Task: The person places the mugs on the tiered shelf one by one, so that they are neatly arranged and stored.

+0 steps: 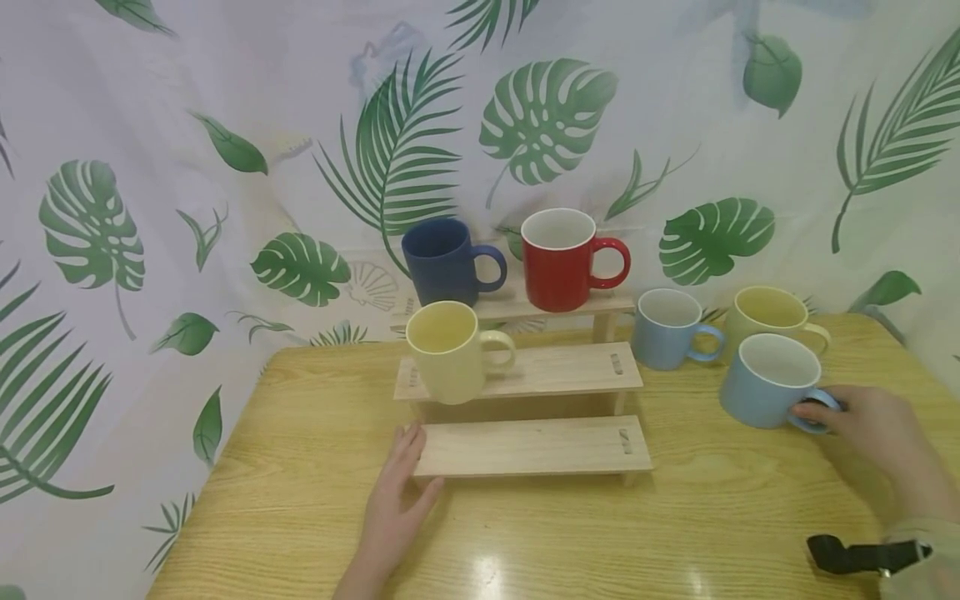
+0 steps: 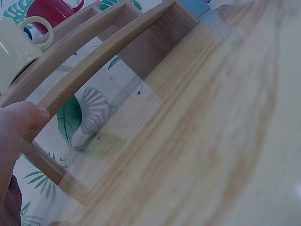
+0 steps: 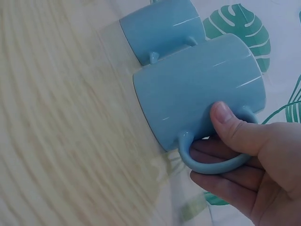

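My right hand (image 1: 877,425) holds a light blue mug (image 3: 197,89) by its handle, with the thumb against the mug's side in the right wrist view. A second light blue mug (image 1: 667,329) and a yellow mug (image 1: 765,315) stand just behind it. At the left end of a three-step wooden rack (image 1: 525,450), my left hand (image 1: 393,496) grips the lowest step's corner, thumb on its front edge. A pale yellow mug (image 1: 447,358) stands on the middle step. On the top step are a dark blue mug (image 1: 441,267) and a red mug (image 1: 557,262).
The rack stands on a light wood-grain table (image 1: 285,517). Behind it hangs a white cloth (image 1: 300,75) with green leaf prints. A black strap (image 1: 870,554) is around the right wrist.
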A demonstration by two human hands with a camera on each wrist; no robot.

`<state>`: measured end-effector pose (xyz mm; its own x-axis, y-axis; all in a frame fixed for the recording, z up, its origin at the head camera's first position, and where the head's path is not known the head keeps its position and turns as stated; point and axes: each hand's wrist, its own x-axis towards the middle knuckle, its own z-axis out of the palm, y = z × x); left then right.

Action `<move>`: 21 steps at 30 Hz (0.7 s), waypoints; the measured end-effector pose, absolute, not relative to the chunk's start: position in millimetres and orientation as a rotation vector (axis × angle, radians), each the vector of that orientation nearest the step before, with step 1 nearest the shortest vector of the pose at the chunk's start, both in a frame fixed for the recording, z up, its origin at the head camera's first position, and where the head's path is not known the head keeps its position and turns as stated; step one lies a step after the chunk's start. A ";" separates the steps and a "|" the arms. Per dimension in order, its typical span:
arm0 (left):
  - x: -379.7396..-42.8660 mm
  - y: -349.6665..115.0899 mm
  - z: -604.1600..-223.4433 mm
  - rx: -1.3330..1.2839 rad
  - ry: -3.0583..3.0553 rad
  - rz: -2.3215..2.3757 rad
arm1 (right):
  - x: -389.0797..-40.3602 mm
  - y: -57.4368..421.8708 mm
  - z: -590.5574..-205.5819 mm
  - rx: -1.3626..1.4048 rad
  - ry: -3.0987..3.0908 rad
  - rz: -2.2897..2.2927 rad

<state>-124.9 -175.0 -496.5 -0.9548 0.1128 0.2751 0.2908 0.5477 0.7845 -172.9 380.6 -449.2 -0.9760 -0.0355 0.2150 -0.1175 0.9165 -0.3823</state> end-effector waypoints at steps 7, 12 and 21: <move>-125.0 -174.7 -497.1 -0.331 -2.600 -1.357 | -174.9 371.9 -451.2 0.126 -2.824 0.657; -124.2 -174.5 -497.0 -0.321 -2.605 -1.361 | -178.3 367.0 -449.9 0.143 -2.772 0.698; -124.3 -174.8 -498.1 -0.339 -2.589 -1.364 | -180.8 351.7 -441.5 0.068 -2.806 0.829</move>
<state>-124.3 -174.8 -498.1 -0.9547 0.1100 0.2766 0.2904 0.5490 0.7838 -180.8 351.7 -441.5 -0.9759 0.0166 0.2175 -0.1043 0.8403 -0.5319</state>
